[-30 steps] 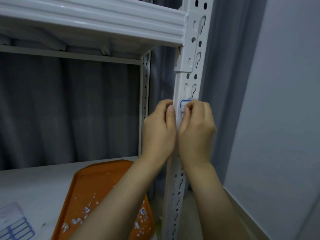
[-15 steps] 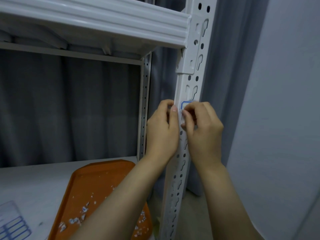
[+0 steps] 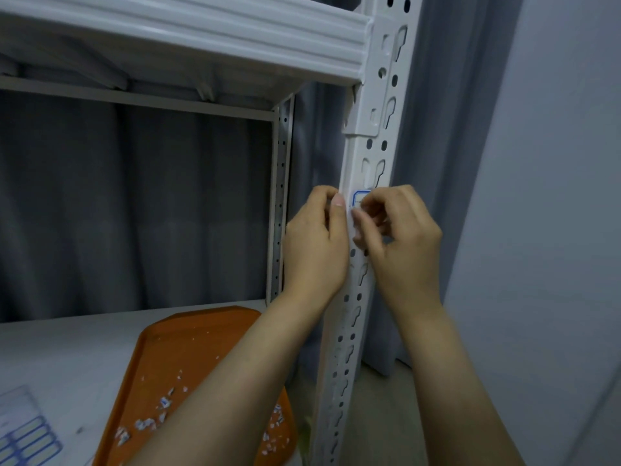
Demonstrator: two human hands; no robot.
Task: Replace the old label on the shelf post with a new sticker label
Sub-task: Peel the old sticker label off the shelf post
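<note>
A white perforated shelf post [image 3: 376, 153] rises at centre right. A white sticker label with a blue border [image 3: 359, 198] sits on the post at hand height; only its top edge shows above my fingers. My left hand [image 3: 317, 245] grips the post's left edge, its thumb lying upright against the metal beside the label. My right hand [image 3: 400, 237] is at the post's front with fingers curled; thumb and forefinger pinch at the label's lower part.
An orange tray [image 3: 188, 351] strewn with several torn label scraps lies on the white shelf board [image 3: 60, 358]. A sheet of blue-bordered stickers [image 3: 23, 432] sits at the bottom left. Grey curtain hangs behind; a pale wall stands at the right.
My right hand has shifted slightly right and its fingers have opened away from the post, exposing a little more of the label. The left hand stays on the post.
</note>
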